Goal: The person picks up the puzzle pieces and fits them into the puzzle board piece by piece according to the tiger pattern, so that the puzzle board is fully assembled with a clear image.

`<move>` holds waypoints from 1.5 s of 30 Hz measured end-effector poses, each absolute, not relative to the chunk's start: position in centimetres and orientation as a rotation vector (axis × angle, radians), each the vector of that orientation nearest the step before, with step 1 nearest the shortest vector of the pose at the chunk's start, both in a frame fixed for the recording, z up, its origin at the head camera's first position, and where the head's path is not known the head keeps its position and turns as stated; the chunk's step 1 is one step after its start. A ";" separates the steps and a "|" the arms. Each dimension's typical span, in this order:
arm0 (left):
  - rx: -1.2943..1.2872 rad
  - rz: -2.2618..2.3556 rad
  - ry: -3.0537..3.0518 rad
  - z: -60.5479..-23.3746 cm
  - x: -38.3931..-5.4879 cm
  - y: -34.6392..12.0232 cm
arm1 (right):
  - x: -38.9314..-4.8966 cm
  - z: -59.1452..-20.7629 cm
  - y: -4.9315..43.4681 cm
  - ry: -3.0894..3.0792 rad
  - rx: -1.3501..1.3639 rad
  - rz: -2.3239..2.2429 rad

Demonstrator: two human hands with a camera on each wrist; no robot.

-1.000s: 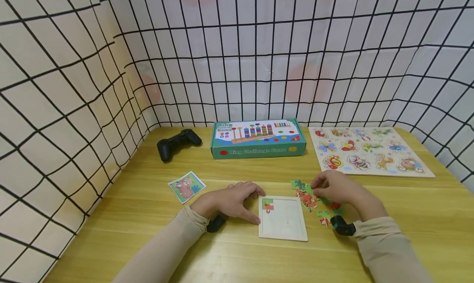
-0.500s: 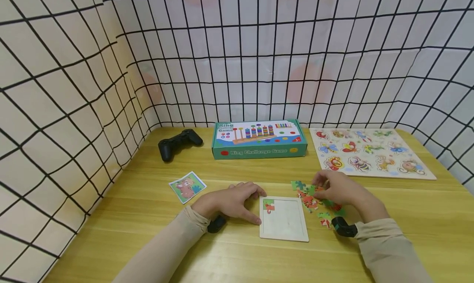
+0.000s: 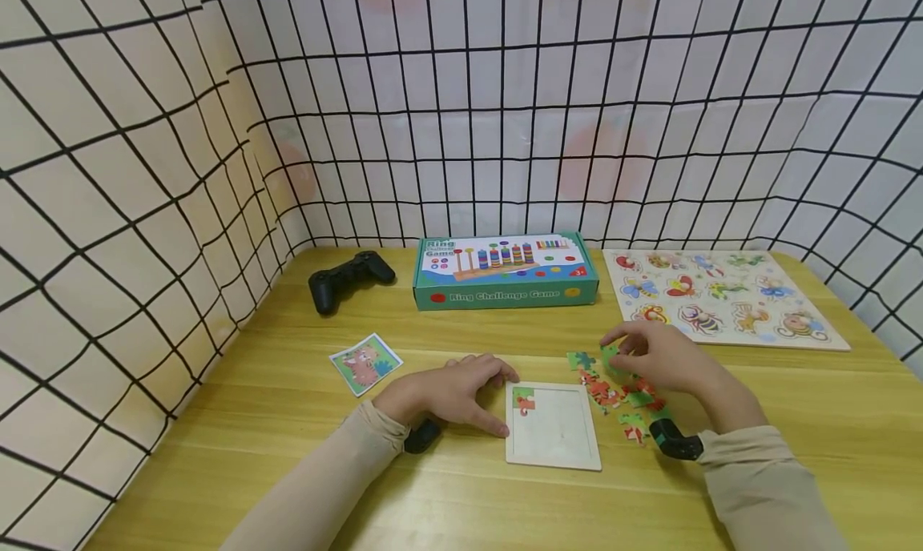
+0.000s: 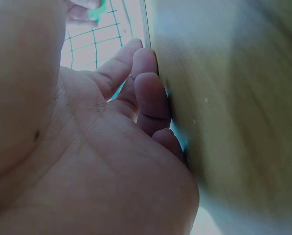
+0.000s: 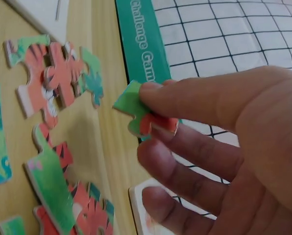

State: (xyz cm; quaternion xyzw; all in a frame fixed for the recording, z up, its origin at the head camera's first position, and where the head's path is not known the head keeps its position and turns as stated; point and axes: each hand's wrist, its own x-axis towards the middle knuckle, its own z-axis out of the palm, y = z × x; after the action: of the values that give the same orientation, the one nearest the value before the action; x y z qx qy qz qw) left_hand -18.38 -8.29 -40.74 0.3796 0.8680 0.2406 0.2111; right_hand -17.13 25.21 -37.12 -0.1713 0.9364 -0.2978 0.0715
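Observation:
Between thumb and fingers my right hand (image 3: pixel 667 363) pinches a green and red jigsaw piece (image 5: pixel 131 100), raised above the loose jigsaw pieces (image 3: pixel 600 391). The right wrist view shows these pieces, with orange tiger stripes and green parts, lying loosely together and partly overlapping. My left hand (image 3: pixel 456 391) rests on the table, its thumb and index fingertips at the left edge of the square puzzle tray (image 3: pixel 551 461). One green and orange piece (image 3: pixel 524 397) sits in the tray's upper left corner. In the left wrist view the fingers (image 4: pixel 150 95) lie relaxed against the tabletop.
A picture card (image 3: pixel 366 364) lies left of the left hand, and a black game controller (image 3: pixel 351 280) behind it. A green Ring Challenge Game box (image 3: pixel 505 296) stands at the back. An insect picture board (image 3: pixel 721 299) lies at the back right. Black grid-patterned white sheeting (image 3: pixel 490 134) encloses the table.
My right hand has lifted from the loose pieces, moving slightly up and away with one green and red jigsaw piece in its pinch. My left hand and the tray have stayed in place.

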 end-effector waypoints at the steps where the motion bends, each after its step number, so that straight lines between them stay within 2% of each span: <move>1: 1.054 0.670 2.411 -40.7 -18.4 -8.3 | -17.1 -37.0 25.1 2.813 -0.524 -0.916; 12: 1.042 0.676 2.407 -40.4 -18.2 -8.3 | -16.7 -35.9 24.0 2.593 -0.505 -1.242; 21: 1.043 0.671 2.408 -40.6 -18.2 -8.2 | -16.7 -36.2 23.0 2.597 -0.621 -1.205; 45: 1.050 0.671 2.413 -40.6 -18.4 -8.3 | -16.5 -37.6 20.1 2.438 -0.637 -1.171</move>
State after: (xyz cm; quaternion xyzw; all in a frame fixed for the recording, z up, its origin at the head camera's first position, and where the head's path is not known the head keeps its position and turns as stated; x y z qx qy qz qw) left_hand -18.44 -8.27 -40.64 0.3778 0.8685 0.2415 0.2113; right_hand -16.55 20.13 -37.60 -0.2254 0.8630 -0.4144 0.1808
